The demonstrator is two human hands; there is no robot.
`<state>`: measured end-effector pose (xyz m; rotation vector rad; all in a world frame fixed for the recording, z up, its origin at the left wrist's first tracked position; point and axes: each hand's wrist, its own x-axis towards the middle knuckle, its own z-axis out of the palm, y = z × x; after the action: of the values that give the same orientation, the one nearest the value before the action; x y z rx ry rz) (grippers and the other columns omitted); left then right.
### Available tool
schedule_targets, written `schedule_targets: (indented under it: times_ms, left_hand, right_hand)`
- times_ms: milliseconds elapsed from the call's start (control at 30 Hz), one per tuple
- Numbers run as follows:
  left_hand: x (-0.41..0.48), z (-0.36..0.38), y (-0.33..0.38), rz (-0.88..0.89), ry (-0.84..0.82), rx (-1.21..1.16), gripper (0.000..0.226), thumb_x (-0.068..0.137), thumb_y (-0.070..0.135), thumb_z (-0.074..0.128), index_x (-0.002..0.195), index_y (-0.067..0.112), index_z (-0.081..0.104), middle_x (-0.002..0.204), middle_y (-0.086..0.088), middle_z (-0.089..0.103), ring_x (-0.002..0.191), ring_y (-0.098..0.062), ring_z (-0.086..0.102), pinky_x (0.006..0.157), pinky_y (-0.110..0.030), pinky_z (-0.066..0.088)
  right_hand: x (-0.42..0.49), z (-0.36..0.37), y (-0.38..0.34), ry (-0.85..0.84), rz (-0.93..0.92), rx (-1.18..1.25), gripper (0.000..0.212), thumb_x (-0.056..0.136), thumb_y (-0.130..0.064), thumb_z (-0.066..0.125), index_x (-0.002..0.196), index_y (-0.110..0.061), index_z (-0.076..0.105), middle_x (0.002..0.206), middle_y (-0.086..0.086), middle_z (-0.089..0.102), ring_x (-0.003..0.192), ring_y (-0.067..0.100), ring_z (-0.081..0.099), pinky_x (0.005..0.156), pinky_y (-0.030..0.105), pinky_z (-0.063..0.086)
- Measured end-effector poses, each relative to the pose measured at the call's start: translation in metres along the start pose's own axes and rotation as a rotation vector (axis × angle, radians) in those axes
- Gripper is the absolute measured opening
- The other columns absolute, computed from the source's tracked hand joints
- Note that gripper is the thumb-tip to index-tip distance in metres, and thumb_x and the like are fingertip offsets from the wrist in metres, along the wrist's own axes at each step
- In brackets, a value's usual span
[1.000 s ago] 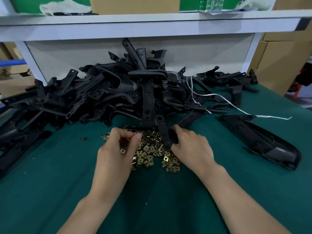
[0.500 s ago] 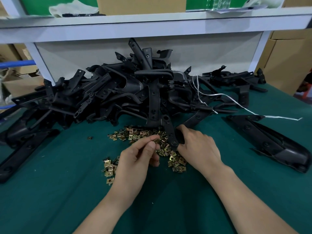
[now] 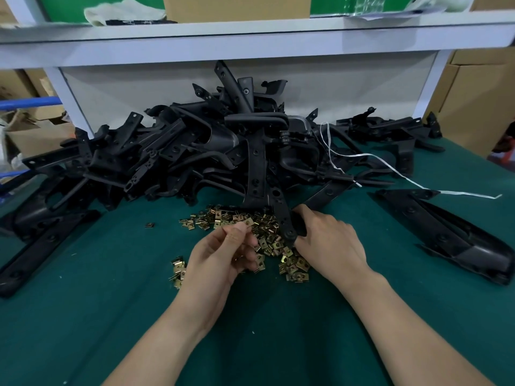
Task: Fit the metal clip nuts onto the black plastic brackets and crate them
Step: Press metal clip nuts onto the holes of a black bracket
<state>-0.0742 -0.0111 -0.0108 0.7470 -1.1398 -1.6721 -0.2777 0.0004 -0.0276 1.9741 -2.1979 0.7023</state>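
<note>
The left hand (image 3: 223, 254) is pinching one clip nut (image 3: 246, 223) over the heap of clip nuts (image 3: 295, 264) at the table's (image 3: 83, 316) middle; the right hand (image 3: 330, 246) is gripping a black bracket's (image 3: 282, 211) near end, just before the bracket pile (image 3: 195, 157) along the far edge. Fitting seems to be starting: the nut needs sliding squarely over the bracket's hole. No crate or readable writing is showing.

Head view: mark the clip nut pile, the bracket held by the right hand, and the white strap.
clip nut pile (image 3: 266, 236), head view, middle of the heap
held bracket (image 3: 282, 215), head view, arm above the fingers
white strap (image 3: 471, 194), head view, loose end on the table
</note>
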Motion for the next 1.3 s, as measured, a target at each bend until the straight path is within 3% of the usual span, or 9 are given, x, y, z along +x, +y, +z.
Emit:
schedule_targets:
  times_ms: [333, 433, 600, 700, 867, 1300]
  left_hand:
    - [0.000, -0.001, -0.001, -0.003, -0.015, -0.011, 0.022, 0.094, 0.025, 0.061, 0.098, 0.004, 0.065, 0.083, -0.007, 0.065, 0.066, -0.015, 0.057, 0.061, -0.025, 0.053]
    - [0.000, -0.002, -0.002, 0.012, -0.022, 0.010, 0.017, 0.091, 0.025, 0.064, 0.091, 0.008, 0.067, 0.087, -0.008, 0.067, 0.067, -0.015, 0.058, 0.063, -0.025, 0.054]
    - [0.002, -0.004, -0.005, 0.016, -0.010, 0.004, 0.019, 0.083, 0.021, 0.070, 0.099, 0.010, 0.067, 0.093, -0.008, 0.071, 0.070, -0.015, 0.062, 0.065, -0.025, 0.055]
    - [0.003, -0.004, -0.007, 0.018, 0.008, 0.017, 0.019, 0.076, 0.022, 0.075, 0.094, 0.017, 0.071, 0.088, -0.005, 0.068, 0.071, -0.014, 0.062, 0.065, -0.024, 0.055]
    - [0.005, -0.006, -0.010, 0.025, -0.009, 0.058, 0.010, 0.080, 0.021, 0.074, 0.089, 0.025, 0.075, 0.076, -0.001, 0.064, 0.070, -0.013, 0.062, 0.066, -0.022, 0.054]
    - [0.005, -0.006, -0.011, 0.020, 0.012, 0.080, 0.011, 0.091, 0.013, 0.070, 0.092, 0.023, 0.074, 0.076, 0.000, 0.064, 0.070, -0.013, 0.062, 0.067, -0.022, 0.054]
  right_hand:
    - [0.000, 0.001, 0.001, 0.012, -0.011, -0.005, 0.027, 0.096, -0.045, 0.050, 0.117, -0.028, 0.052, 0.098, -0.008, 0.067, 0.085, 0.025, 0.064, 0.062, 0.036, 0.037]
    - [-0.001, 0.001, 0.001, 0.019, -0.011, -0.009, 0.029, 0.096, -0.047, 0.050, 0.119, -0.028, 0.052, 0.098, -0.009, 0.067, 0.086, 0.024, 0.065, 0.062, 0.035, 0.035]
    - [-0.001, 0.001, 0.001, 0.020, -0.015, -0.008, 0.028, 0.096, -0.047, 0.050, 0.118, -0.029, 0.051, 0.098, -0.010, 0.067, 0.086, 0.024, 0.065, 0.062, 0.035, 0.035]
    - [-0.001, 0.001, 0.001, 0.014, -0.018, -0.007, 0.028, 0.095, -0.045, 0.049, 0.118, -0.029, 0.052, 0.099, -0.009, 0.067, 0.086, 0.024, 0.065, 0.062, 0.035, 0.034]
    - [-0.001, 0.000, 0.001, 0.006, -0.014, -0.006, 0.029, 0.093, -0.045, 0.049, 0.119, -0.029, 0.051, 0.100, -0.009, 0.067, 0.086, 0.025, 0.065, 0.061, 0.035, 0.032]
    - [-0.001, -0.002, 0.000, -0.024, 0.004, 0.002, 0.027, 0.094, -0.045, 0.047, 0.117, -0.030, 0.050, 0.102, -0.009, 0.067, 0.088, 0.026, 0.064, 0.063, 0.036, 0.034]
